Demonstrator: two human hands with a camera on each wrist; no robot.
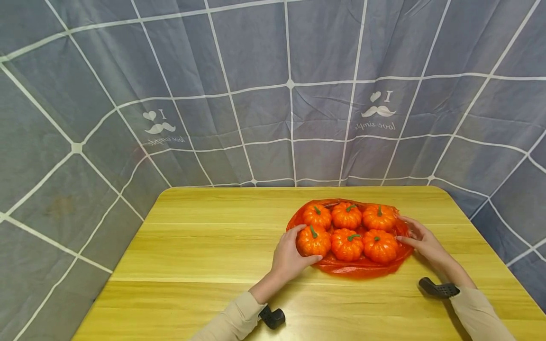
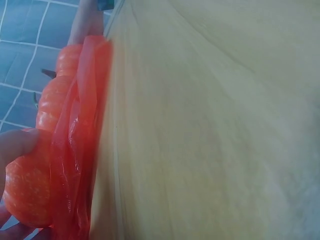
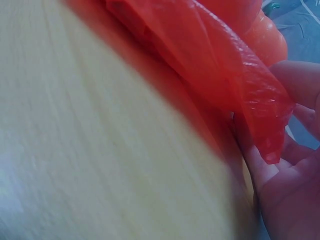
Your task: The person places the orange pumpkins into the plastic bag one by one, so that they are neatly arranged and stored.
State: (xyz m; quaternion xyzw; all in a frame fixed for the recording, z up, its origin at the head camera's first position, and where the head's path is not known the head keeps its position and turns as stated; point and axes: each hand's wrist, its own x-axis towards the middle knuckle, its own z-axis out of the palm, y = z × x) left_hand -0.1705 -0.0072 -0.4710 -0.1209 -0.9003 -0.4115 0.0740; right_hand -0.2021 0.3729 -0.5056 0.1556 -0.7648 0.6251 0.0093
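Observation:
Several small orange pumpkins [image 1: 349,245] with green stems stand in two rows on a crumpled red plastic bag [image 1: 358,271]. My left hand [image 1: 288,255] curls round the front-left pumpkin [image 1: 314,242], thumb at its front and fingers at its far side. The left wrist view shows that pumpkin [image 2: 29,190] beside folds of the bag. At the right end, my right hand [image 1: 426,241] has its thumb and forefinger spread apart, touching the bag near the right-hand pumpkins [image 1: 380,246]. A loose corner of the bag [image 3: 265,115] hangs between thumb and fingers in the right wrist view.
Everything rests on a yellow wood-grain table [image 1: 192,246]. Behind and beside it hangs a grey curtain [image 1: 256,113] with white lines. Black wrist mounts [image 1: 272,317] sit at both beige sleeves [image 1: 234,318].

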